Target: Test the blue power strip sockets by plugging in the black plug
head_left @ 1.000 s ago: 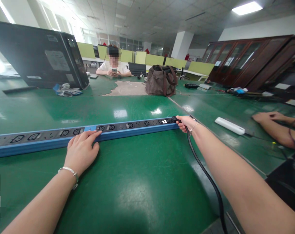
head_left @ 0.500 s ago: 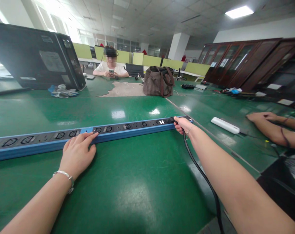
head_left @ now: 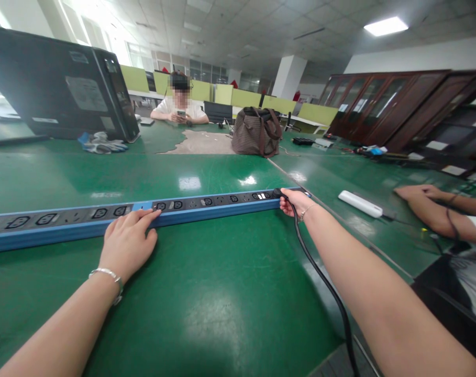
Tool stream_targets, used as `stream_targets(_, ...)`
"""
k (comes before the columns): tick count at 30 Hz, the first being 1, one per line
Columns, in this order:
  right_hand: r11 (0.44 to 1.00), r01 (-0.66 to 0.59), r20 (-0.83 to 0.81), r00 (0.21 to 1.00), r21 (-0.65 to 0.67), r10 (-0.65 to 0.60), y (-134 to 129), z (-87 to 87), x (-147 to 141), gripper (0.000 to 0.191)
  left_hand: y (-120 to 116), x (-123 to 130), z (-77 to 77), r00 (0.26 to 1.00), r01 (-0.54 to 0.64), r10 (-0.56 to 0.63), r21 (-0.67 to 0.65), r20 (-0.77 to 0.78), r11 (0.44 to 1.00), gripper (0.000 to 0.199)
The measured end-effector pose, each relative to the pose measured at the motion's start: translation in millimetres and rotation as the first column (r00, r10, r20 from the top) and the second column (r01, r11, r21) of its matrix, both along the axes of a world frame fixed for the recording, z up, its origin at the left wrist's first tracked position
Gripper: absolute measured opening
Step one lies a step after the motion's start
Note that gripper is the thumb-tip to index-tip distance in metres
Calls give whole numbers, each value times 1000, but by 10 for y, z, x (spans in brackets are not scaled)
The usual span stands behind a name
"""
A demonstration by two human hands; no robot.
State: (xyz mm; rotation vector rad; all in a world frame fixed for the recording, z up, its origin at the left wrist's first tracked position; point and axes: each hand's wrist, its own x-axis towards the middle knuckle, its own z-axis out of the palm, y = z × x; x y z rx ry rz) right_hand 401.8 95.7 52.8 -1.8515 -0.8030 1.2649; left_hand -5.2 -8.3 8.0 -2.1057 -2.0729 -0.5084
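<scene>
A long blue power strip [head_left: 198, 213] with a black socket face lies across the green table, running from the left edge to right of centre. My left hand [head_left: 130, 235] rests on it, fingers stretched over the strip beside a plain blue section. Near the strip's right end, my right hand [head_left: 292, 201] is closed around a black plug [head_left: 277, 193]. The plug sits against the sockets there; whether it is fully seated is hidden by my fingers. A thick black cable [head_left: 328, 283] hangs from that hand down past the table's front edge.
A black computer case [head_left: 61, 89] stands at back left with gloves [head_left: 101, 142] before it. A brown bag [head_left: 253, 133] stands further back. A person [head_left: 178, 107] holds a phone across the table. A white power strip [head_left: 360, 203] and another person's arms [head_left: 450, 204] are at right.
Both hands hold nearly the same positions on the strip and plug. The view has shifted slightly.
</scene>
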Motion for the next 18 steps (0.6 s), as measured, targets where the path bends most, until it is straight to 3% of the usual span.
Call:
stream_targets(7,988,-31,-39,999,151,37,-64,-126,-31,41,6,2,-17,1000,8,-8,30,2,1000,47)
stream_targets(15,957,24,-35,999,289,-15,-1,-307,17,40,19,3,-34,1000,-1,0,33,18,999,48)
stream_targets(18,967,-15,-19,1000,253,21,39,-358,34,41,22,8,-31,1000,-15,14,27,24,1000,47)
